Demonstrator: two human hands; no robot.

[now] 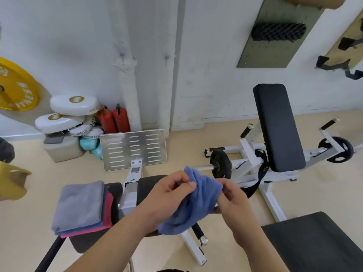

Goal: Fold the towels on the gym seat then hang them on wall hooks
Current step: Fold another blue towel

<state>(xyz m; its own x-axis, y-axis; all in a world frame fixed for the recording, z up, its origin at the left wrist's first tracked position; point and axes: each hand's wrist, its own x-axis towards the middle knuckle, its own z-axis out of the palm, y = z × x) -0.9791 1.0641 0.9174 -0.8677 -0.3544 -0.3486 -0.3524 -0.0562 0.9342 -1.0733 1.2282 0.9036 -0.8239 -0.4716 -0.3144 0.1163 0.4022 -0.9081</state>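
Both hands hold a crumpled blue towel [193, 205] up in front of me, above the black gym seat [149, 185]. My left hand [170, 190] pinches its upper left edge and my right hand [230, 195] grips its right edge. On the left part of the seat lies a stack of folded towels [81, 207]: grey on top, blue under it, pink at the bottom. Two small hooks, left hook [122, 55] and right hook [166, 58], stick out of the white wall ahead, both bare.
A metal footplate [133, 149] leans at the machine's front. White pads [74, 105], red canisters [114, 119] and a box sit by the wall. A yellow weight plate [15, 85] hangs left. A black padded bench [279, 128] with weight plates stands right; another black pad [318, 242] lies near right.
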